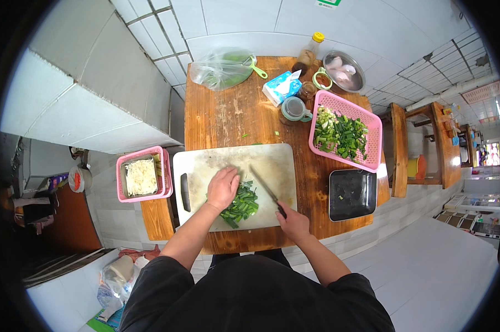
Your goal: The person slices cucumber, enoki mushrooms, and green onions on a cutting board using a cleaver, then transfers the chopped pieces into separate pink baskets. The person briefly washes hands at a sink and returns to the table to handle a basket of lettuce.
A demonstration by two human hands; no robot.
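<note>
On a white plastic cutting board [274, 166] lies a pile of chopped green scallions [243, 205]. My left hand [223, 189] rests palm down on the upper left edge of the pile, fingers close together; what its palm covers is hidden. My right hand [294, 224] is closed around the black handle of a kitchen knife [263, 182], just right of the pile. The blade points up and left over the board, apart from my left hand. A pink plastic basket [374, 124] at the upper right holds more chopped scallions [349, 135], green and pale pieces.
A black tray [352, 195] sits right of the board. Beyond stand a tissue pack [282, 88], lidded jar [293, 108], yellow-capped bottle [310, 52], metal bowl [344, 71] and plastic bag [223, 68] with a green peeler [258, 70]. Left, a pink basket [119, 178] holds shredded pale food [141, 177].
</note>
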